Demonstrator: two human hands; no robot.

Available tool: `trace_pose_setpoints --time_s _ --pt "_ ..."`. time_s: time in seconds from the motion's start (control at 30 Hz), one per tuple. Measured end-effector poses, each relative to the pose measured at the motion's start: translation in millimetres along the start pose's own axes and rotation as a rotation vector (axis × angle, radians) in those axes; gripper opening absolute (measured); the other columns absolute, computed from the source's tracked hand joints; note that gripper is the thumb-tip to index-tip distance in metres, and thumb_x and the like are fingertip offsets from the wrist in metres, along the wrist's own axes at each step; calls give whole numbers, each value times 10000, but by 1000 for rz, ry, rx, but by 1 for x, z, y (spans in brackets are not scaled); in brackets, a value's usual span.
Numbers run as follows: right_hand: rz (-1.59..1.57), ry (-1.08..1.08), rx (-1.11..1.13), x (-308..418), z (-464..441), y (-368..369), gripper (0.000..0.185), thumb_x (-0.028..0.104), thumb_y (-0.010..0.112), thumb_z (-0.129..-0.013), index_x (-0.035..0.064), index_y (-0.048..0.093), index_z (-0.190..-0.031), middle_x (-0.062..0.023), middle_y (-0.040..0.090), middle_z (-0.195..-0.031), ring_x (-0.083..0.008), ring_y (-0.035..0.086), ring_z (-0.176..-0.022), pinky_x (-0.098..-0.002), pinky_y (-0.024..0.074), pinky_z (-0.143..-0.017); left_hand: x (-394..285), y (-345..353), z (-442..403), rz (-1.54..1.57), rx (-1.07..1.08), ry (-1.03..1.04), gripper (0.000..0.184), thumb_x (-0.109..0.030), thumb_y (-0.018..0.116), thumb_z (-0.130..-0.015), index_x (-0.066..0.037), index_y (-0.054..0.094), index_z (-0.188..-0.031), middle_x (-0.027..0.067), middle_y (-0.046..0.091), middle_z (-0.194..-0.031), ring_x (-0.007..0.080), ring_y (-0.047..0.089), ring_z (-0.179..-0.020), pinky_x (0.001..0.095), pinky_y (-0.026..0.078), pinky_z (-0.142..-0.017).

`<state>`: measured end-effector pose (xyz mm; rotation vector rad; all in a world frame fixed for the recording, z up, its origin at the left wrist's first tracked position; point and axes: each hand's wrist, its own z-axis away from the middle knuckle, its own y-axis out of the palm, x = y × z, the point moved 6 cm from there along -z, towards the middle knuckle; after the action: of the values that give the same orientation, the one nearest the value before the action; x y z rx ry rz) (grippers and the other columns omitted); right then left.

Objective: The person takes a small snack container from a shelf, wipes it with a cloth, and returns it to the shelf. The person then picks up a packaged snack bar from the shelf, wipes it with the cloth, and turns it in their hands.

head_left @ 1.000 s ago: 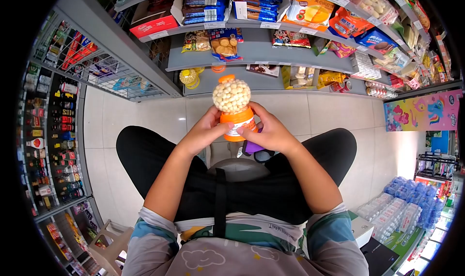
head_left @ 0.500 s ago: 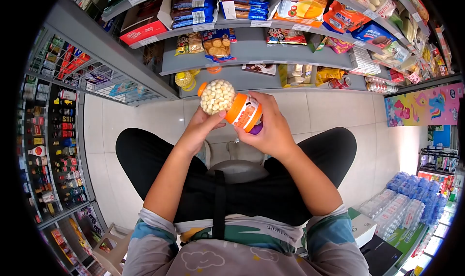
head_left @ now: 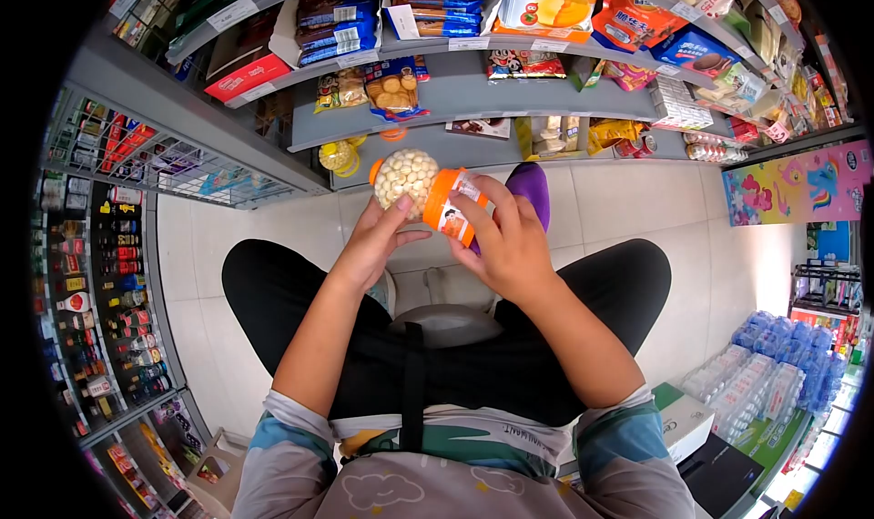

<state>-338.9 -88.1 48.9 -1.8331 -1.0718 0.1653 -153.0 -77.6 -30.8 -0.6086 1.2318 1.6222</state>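
A clear plastic jar (head_left: pixel 406 178) of small round cream-coloured balls lies on its side in front of me, with an orange cap at its left end and an orange labelled band (head_left: pixel 446 205). My left hand (head_left: pixel 371 246) cups the clear part from below, thumb against its side. At the other end, my right hand (head_left: pixel 505 241) grips the banded part, fingers over the top and thumb underneath. A purple thing (head_left: pixel 530 194), perhaps cloth, shows beyond my right hand; how it is held is hidden.
Ahead, grey shelves (head_left: pixel 455 91) hold snack packets (head_left: pixel 396 89). Yellow-lidded jars (head_left: pixel 339 157) stand on the bottom shelf at left. Bottled goods (head_left: pixel 127 291) line a rack on the left. Packs of water bottles (head_left: pixel 756 373) are stacked at right.
The jar has turned slightly, lying more level. My right fingers have shifted over the orange band, and more of the purple thing shows behind them. The view has shifted a little.
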Motion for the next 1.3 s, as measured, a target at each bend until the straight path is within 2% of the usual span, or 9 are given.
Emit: trace_pose_setpoints --time_s 0.13,0.2,0.27,0.4,0.6,0.73,0.9,1.03,1.3 --pt "30 -68 26 1 -2 -3 739 168 896 -652 105 603 -1327 -169 552 -1342 -312 658 -902 -426 558 -804 2 5 -9 140 -1 -39 664 -423 615 -1033 -75 353 -1534 97 534 -1463 217 586 -1273 423 525 -1030" --pt "-37 41 125 -5 0 3 756 290 898 -705 99 572 -1359 -163 560 -1350 -334 678 -949 -437 565 -828 5 8 -14 173 -20 -63 668 -421 634 -1025 -73 360 -1526 109 536 -1455 221 594 -1263 420 527 -1028" --pt "-158 192 223 -17 -2 2 783 359 885 -732 94 546 -1386 -165 574 -1346 -348 684 -988 -435 567 -844 3 -2 -18 -172 -283 76 761 -370 777 -931 -47 386 -1498 140 550 -1427 245 605 -1251 402 523 -1028" --pt "-247 439 383 -46 5 6 878 519 840 -789 74 474 -1451 -181 615 -1332 -384 677 -1114 -433 568 -889 -10 8 -25 -831 -273 431 963 -233 943 -704 -15 407 -1474 195 570 -1360 319 585 -1262 420 498 -1036" --pt "-305 424 386 -59 7 21 954 548 832 -777 75 432 -1503 -222 614 -1357 -406 669 -1142 -441 565 -903 -1 33 -26 -1186 -151 494 1002 -193 931 -650 -22 391 -1476 208 566 -1346 405 582 -1196 477 441 -1085" --pt "-290 449 555 -62 9 42 993 554 832 -766 72 408 -1524 -236 605 -1372 -411 667 -1147 -449 563 -909 19 21 -29 -945 -185 468 1009 -182 914 -653 -25 356 -1479 195 572 -1347 417 561 -1236 519 365 -1162" --pt "-328 479 577 -68 7 61 1019 552 833 -725 56 414 -1511 -239 626 -1318 -415 680 -1099 -461 560 -908 15 23 -26 -1169 -74 435 962 -179 869 -695 -30 337 -1482 203 545 -1394 406 509 -1328 590 245 -1235" --pt "-385 567 672 -67 6 77 973 538 832 -730 49 452 -1481 -240 611 -1365 -396 638 -1198 -432 524 -989 19 17 -24 -1208 -57 416 918 -171 838 -733 -36 337 -1491 207 519 -1427 404 491 -1356 593 258 -1225" --pt "-423 785 773 -77 36 150 748 547 747 -728 23 606 -1243 -238 735 -1064 -425 699 -1032 -462 551 -890 46 3 -20 -1367 -1 359 905 -124 759 -790 -50 302 -1568 287 364 -1566 463 392 -1444 601 272 -1214"
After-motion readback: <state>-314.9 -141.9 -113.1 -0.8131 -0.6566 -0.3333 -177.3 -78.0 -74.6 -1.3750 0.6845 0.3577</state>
